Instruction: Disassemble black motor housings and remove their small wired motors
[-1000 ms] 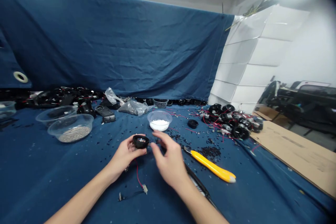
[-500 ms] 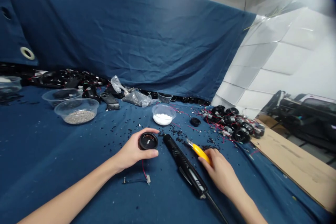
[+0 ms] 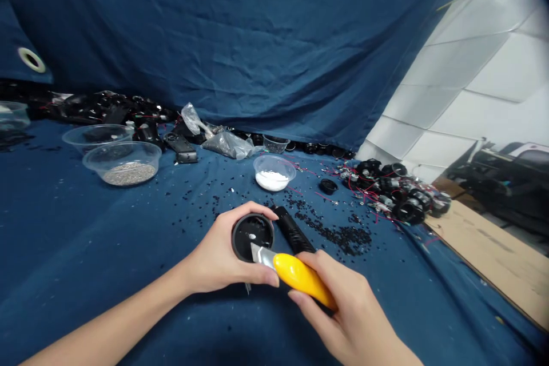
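My left hand (image 3: 223, 251) is wrapped round a black round plastic housing (image 3: 242, 240), its open face turned up toward me. A small pale piece shows at the middle of its inside. In my right hand (image 3: 343, 303) is a yellow utility knife (image 3: 302, 277), its blade reaching over the housing's near rim. Whether the blade tip touches the inside I cannot tell. Behind the knife lies a black electric screwdriver (image 3: 294, 231), its rear part hidden by my right hand.
Small black bits (image 3: 347, 237) are scattered beyond my hands. A clear bowl of white material (image 3: 274, 174) stands behind, and a bowl of small metallic pieces (image 3: 124, 163) at left. Black parts with red wires (image 3: 398, 194) are heaped at right beside a cardboard sheet (image 3: 493, 257).
My right hand has lifted the utility knife from beside the screwdriver and brought it left to the housing. My left hand still holds the housing, now nearer to me. The view has shifted slightly.
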Demonstrator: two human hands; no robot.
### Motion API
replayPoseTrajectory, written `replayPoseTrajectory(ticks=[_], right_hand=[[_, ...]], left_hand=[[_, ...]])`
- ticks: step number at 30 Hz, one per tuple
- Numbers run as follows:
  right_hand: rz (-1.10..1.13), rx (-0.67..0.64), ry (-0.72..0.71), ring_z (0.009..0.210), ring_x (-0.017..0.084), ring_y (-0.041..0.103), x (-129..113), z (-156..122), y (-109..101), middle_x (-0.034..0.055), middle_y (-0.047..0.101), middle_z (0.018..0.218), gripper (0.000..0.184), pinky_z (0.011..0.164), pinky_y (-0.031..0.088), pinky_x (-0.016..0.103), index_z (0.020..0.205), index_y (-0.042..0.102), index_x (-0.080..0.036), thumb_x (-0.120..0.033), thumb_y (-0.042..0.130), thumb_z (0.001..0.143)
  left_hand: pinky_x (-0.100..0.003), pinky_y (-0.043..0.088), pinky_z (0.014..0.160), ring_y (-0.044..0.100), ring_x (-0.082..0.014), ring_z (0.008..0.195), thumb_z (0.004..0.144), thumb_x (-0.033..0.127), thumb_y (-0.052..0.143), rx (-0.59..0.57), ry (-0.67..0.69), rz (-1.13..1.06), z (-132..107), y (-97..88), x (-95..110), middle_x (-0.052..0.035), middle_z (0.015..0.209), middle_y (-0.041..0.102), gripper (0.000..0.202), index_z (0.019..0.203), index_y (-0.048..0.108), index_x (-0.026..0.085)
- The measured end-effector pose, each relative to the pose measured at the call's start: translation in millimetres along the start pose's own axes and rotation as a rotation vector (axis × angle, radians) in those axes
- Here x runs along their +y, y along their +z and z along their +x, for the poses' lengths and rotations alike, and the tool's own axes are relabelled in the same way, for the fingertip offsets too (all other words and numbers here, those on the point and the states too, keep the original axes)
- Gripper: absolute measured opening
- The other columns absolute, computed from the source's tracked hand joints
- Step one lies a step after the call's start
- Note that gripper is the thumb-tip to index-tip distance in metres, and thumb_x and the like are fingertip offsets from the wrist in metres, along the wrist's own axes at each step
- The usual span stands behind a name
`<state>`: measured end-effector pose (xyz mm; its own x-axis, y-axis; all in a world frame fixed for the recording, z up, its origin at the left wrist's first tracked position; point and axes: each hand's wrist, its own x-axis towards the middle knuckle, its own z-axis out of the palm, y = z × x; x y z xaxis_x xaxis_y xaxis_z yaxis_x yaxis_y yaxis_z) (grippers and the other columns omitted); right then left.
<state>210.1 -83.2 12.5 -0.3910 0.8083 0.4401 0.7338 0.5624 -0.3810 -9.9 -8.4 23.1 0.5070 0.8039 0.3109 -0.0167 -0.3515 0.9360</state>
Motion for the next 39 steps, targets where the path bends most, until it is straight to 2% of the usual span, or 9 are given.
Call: replayPoseTrajectory(ticks=[3, 11, 26, 34, 39], right_hand=[[-0.042, 0.066, -0.067, 0.069, 0.016, 0.062, 1, -3, 0, 0.0035, 0.064, 0.087, 0.023, 0.060, 0.051, 0.027, 0.112, 0.051, -0.021, -0.029, 0.055, 0.091], [-0.114, 0.114, -0.093, 0.075, 0.016, 0.067, 0, -5, -6, 0.0049, 0.067, 0.091, 0.027, 0.065, 0.054, 0.025, 0.115, 0.051, -0.021, -0.033, 0.057, 0.091], [-0.144, 0.098, -0.101, 0.073, 0.015, 0.068, -3, -7, -11, 0.0049, 0.067, 0.088, 0.025, 0.064, 0.055, 0.023, 0.113, 0.052, -0.020, -0.032, 0.056, 0.091], [-0.181, 0.129, -0.122, 0.074, 0.016, 0.069, -2, -8, -12, 0.0055, 0.069, 0.087, 0.026, 0.064, 0.055, 0.024, 0.113, 0.052, -0.019, -0.033, 0.055, 0.091], [-0.177, 0.122, -0.124, 0.073, 0.016, 0.069, -2, -11, -12, 0.0058, 0.068, 0.088, 0.026, 0.063, 0.055, 0.024, 0.113, 0.052, -0.019, -0.032, 0.056, 0.091]], left_hand=[[-0.024, 0.047, 0.070, 0.057, -0.0145, 0.078, 0.055, 0.028, 0.091, -0.022, 0.007, -0.027, -2, 2.9, 4, 0.0005, 0.094, 0.062, 0.065, 0.109, 0.057, 0.020], [-0.026, 0.049, 0.075, 0.059, -0.0170, 0.084, 0.054, 0.031, 0.092, -0.032, 0.046, 0.053, -6, 7.4, 9, 0.0001, 0.095, 0.063, 0.064, 0.108, 0.058, 0.021], [-0.025, 0.051, 0.073, 0.062, -0.0163, 0.083, 0.066, 0.031, 0.086, -0.066, 0.032, 0.072, -9, 10.2, 11, -0.0006, 0.095, 0.065, 0.054, 0.109, 0.056, 0.021], [-0.025, 0.051, 0.072, 0.062, -0.0163, 0.083, 0.065, 0.031, 0.086, -0.081, 0.029, 0.080, -8, 10.3, 10, -0.0005, 0.094, 0.065, 0.053, 0.109, 0.056, 0.021], [-0.025, 0.051, 0.071, 0.061, -0.0175, 0.084, 0.063, 0.034, 0.086, -0.042, 0.009, 0.068, -9, 13.0, 11, -0.0013, 0.094, 0.064, 0.053, 0.107, 0.058, 0.021]])
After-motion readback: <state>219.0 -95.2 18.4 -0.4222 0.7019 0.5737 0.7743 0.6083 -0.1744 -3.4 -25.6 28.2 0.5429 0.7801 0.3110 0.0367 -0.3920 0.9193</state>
